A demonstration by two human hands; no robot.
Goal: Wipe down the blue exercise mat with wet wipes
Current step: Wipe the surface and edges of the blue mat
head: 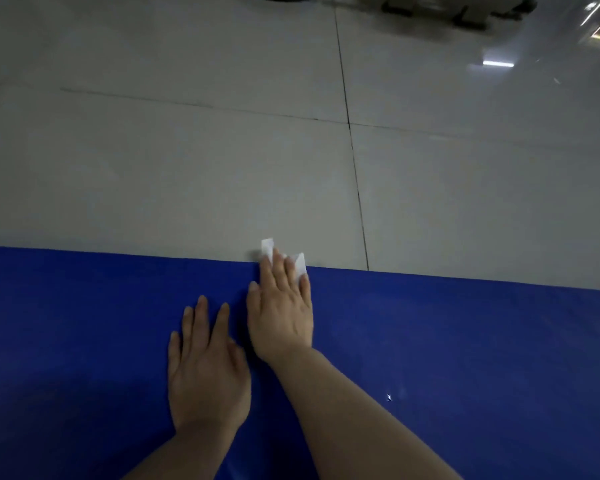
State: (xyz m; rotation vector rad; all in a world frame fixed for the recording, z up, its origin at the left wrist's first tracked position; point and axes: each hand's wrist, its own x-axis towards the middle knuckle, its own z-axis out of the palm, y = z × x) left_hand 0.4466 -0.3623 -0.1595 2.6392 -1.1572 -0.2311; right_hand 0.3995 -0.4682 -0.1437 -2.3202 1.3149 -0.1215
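Both hands lie flat: the right hand (282, 306) presses the wet wipe (300, 264) at the blue exercise mat's (465, 341) far edge, unwiped mat stretching left and right, the left hand (207, 368) bracing nearer.

My feed is dim and a little grey overall, with soft, even light and no hard shadows. I see bright glare streaks on the glossy floor (187, 150) at the upper right, where ceiling lights reflect. The dark clutter (465, 10) along the top edge is smeared and out of focus. The blue mat (465, 341) looks saturated but darkens toward the lower left. Tile lines bow slightly, a wide-angle effect.
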